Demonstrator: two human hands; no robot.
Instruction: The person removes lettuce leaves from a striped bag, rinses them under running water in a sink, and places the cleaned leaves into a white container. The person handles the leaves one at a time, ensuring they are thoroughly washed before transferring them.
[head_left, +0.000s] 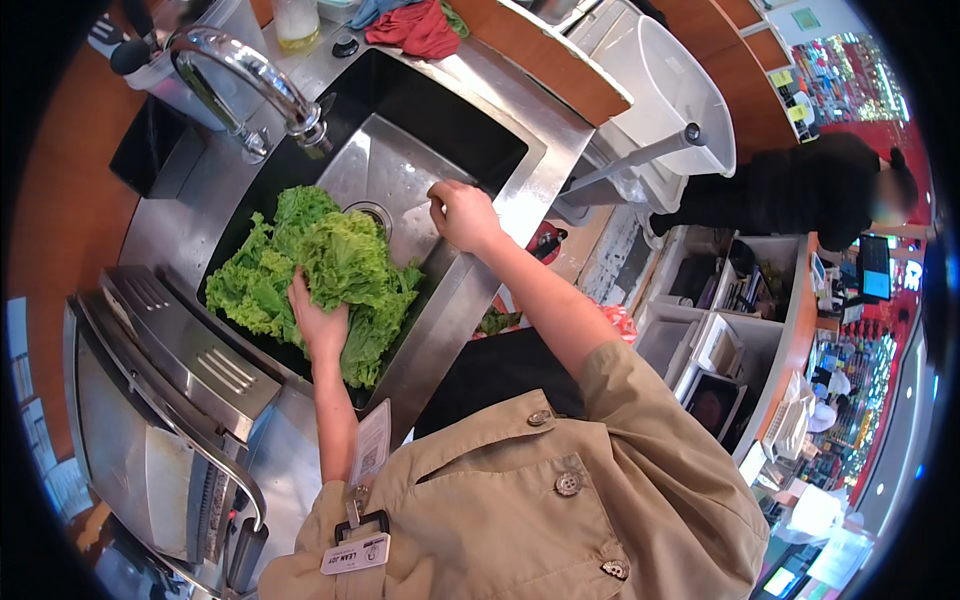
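Note:
Green leafy lettuce (255, 281) is heaped in the near left part of a stainless steel sink (465, 296). Among the leaves is my left hand (321, 315), fingers spread against a paler lettuce head (345, 259); the leaves hide part of the fingers, and whether it grips the head is unclear. My right hand (465, 214) is over the right side of the basin with its fingers curled, and no object shows in it. A chrome faucet (247, 71) arches over the far left of the sink. The drain (369, 214) lies partly behind the lettuce.
A hinged metal press grill (142, 405) stands left of the sink. Red cloth (415, 28) lies behind the basin, near a cup of yellowish liquid (295, 26). At right are a clear plastic bin (667, 90), shelves (757, 300) and a person in black (795, 187).

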